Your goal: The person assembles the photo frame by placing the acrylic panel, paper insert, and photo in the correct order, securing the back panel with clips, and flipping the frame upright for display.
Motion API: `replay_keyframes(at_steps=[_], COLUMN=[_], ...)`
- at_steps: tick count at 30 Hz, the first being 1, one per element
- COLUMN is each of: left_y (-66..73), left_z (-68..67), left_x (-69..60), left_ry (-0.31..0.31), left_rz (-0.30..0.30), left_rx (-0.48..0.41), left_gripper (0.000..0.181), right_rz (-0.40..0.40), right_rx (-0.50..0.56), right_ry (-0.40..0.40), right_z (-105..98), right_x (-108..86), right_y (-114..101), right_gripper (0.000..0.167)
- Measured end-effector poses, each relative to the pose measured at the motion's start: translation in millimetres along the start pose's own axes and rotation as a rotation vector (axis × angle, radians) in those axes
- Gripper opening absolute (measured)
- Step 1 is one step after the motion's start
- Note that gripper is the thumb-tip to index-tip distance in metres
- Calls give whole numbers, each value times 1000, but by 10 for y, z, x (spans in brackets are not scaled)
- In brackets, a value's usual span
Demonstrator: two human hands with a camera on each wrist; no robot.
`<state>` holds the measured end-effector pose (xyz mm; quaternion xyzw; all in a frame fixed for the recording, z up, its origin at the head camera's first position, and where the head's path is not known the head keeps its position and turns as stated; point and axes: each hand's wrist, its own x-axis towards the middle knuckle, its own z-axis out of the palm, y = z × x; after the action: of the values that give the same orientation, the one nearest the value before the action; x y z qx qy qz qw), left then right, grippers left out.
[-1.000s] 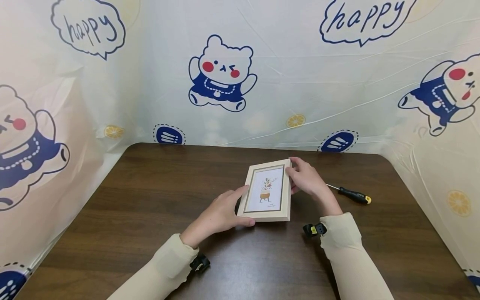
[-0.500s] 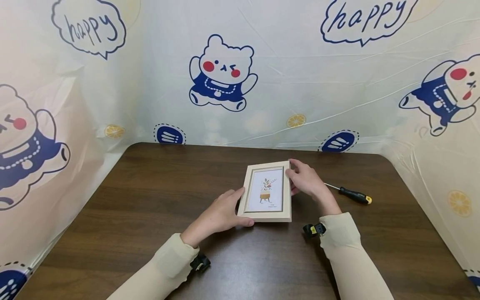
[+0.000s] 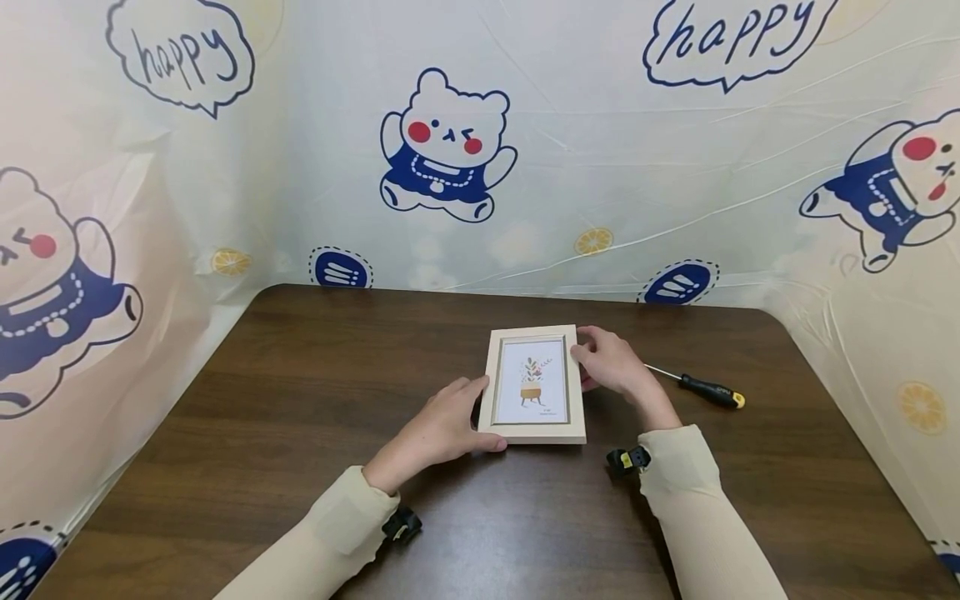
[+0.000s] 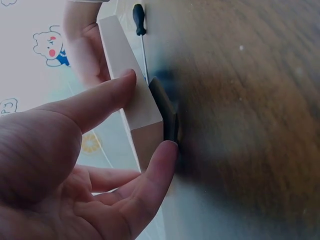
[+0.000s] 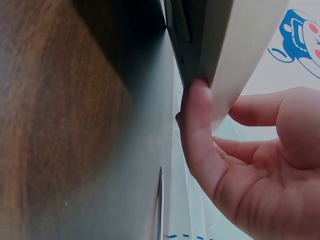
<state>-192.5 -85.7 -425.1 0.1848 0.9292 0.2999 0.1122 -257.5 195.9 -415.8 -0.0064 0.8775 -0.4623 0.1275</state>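
A cream picture frame [image 3: 532, 434] faces up in the head view, around a picture of a potted plant [image 3: 531, 392]. My left hand [image 3: 442, 421] holds its near left corner, thumb along the near edge, fingers at the left side. At the far right side, my right hand [image 3: 611, 358] grips the frame between thumb and fingers. The left wrist view shows the frame's pale edge [image 4: 127, 75] and a dark part [image 4: 167, 107] beneath it, close above the table. In the right wrist view, a fingertip presses under the frame beside its dark back [image 5: 187, 55].
A screwdriver [image 3: 708, 390] with a black and yellow handle lies on the brown table [image 3: 337, 375], right of my right hand. Printed cloth [image 3: 562, 142] with bears hangs behind the table and along both sides.
The frame has turned slightly counterclockwise, and its far edge has come a little lower and nearer. My right hand has shifted slightly with it; my left hand keeps nearly the same place.
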Motion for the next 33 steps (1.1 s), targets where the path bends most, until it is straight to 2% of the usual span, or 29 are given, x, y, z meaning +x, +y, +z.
replay_keyframes(at_steps=[9,19,25,33], left_y=[-12,-11,-11,-24], left_z=[0,-6,-14,-27], left_x=[10,8,11,13], left_ry=[7,10,10,11], left_rz=[-5,-35,-46,-60], left_rx=[-13,-35,-32,-31], left_gripper=[103,103,102,101], right_rz=[-11,-23,-34,-36], right_rx=[-64,-100,-108,-209], right_ry=[-59,-63,-45,-2], right_z=[10,68,103,174], right_x=[1,9,9,12], right_y=[28,35,30,-21], right_gripper=[65,63,61,57])
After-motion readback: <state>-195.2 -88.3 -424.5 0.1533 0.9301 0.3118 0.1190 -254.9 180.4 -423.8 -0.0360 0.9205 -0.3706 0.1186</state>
